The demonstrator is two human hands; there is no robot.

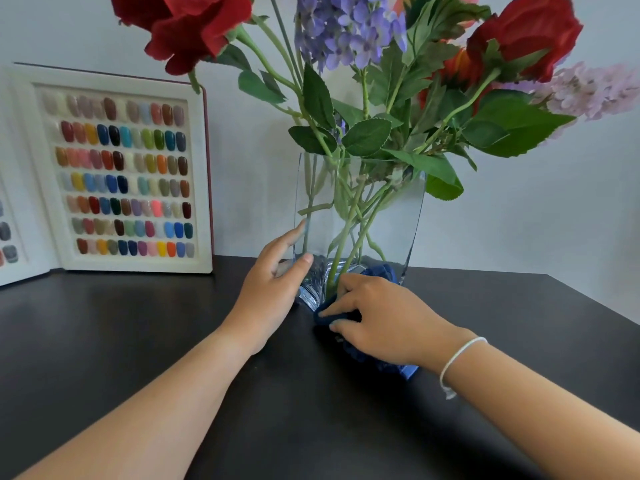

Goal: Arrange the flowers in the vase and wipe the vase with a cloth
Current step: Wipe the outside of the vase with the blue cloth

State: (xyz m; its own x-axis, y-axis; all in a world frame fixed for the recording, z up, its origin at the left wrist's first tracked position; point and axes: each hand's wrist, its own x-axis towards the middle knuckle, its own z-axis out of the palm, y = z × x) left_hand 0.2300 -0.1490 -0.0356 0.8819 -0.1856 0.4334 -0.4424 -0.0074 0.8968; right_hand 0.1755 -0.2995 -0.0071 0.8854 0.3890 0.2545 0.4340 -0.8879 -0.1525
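Observation:
A clear bluish glass vase stands on the dark table, near the wall. It holds red roses, purple blossoms, a pale lilac spray and green leaves. My left hand rests against the vase's lower left side, fingers spread on the glass. My right hand presses a dark blue cloth against the vase's base at the front. Part of the cloth lies under the hand on the table.
An open display book of coloured nail samples leans against the wall at the left. The table's right edge runs close to the vase. A pale wall is behind everything.

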